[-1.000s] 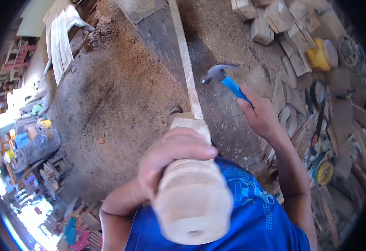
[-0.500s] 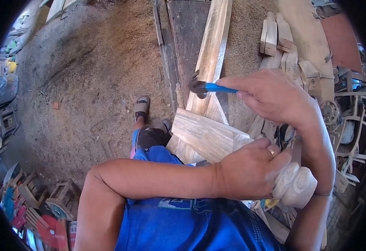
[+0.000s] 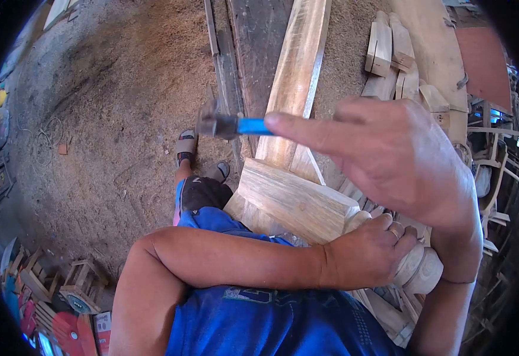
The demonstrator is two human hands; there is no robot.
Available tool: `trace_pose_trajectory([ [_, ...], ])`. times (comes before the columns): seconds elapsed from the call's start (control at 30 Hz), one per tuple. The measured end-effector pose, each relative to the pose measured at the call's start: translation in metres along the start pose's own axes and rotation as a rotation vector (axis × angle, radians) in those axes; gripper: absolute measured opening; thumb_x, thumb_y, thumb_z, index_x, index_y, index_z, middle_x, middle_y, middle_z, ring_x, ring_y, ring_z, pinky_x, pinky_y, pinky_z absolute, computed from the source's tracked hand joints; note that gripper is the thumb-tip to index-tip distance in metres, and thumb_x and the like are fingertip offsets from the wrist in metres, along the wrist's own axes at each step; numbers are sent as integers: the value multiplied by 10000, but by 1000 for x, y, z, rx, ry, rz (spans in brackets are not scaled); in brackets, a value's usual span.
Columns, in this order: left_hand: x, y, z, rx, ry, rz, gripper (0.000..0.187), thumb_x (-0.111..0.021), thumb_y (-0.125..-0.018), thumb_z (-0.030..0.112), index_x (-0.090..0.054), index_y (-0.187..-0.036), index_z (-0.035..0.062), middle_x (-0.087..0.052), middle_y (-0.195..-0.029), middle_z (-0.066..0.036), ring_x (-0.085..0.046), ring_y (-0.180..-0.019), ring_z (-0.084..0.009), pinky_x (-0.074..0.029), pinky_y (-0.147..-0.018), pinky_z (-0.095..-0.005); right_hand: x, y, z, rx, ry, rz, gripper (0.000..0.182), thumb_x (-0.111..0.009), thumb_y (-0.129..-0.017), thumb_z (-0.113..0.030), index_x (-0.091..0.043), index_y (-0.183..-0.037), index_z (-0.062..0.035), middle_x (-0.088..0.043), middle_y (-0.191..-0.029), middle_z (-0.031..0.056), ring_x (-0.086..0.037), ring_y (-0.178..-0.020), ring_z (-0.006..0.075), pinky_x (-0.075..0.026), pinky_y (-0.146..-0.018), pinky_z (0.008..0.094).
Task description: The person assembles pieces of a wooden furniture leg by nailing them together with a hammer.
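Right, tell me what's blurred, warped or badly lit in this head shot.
Head view: strong fisheye, with black corners and bent edges. The hammer head is smeared by motion blur, and the right hand on it looks soft and oversized near the lens. The left hand on the carved wooden post is sharper. Hard daylight; bright glare at the lower left edge.

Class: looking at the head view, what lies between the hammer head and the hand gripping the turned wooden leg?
In the head view, the squared wooden block of the leg lies between hammer head and left hand.

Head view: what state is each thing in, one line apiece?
Hammer: raised in the air, blurred, held by the right hand.
Turned wooden leg: tilted, gripped near its rounded end by the left hand.
Long plank: lying flat on the sawdust floor.
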State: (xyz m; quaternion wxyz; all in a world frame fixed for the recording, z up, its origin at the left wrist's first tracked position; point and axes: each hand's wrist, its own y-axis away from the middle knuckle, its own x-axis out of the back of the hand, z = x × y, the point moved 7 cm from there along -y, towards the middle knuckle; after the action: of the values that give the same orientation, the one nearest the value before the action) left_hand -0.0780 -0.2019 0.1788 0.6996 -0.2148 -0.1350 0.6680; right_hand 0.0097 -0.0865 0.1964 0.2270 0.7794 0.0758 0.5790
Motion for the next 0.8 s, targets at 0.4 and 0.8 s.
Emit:
trace_pose_trajectory([
  [0.4, 6, -2, 6, -91, -125, 134, 472, -639, -710, 181, -605, -1072, -119, -599, -1044, -196, -591, -889, -313, -463, -900, -416, -1, 8, 0, 43, 77, -29, 491, -606, -842, -112, -676, -1308, -252, -552, -656, 38, -570, -572, 252, -473, -550, 388],
  [0.8, 2, 1, 2, -14, -60, 2, 623, -674, -663, 158, -573, -1207, -128, -620, -1118, -220, -623, -1039, -350, -471, -988, -423, -2, 1, 7, 25, 128, -87, 360, -591, -950, -153, -689, -1286, -234, -621, -717, 89, -623, -683, 268, -481, -614, 431],
])
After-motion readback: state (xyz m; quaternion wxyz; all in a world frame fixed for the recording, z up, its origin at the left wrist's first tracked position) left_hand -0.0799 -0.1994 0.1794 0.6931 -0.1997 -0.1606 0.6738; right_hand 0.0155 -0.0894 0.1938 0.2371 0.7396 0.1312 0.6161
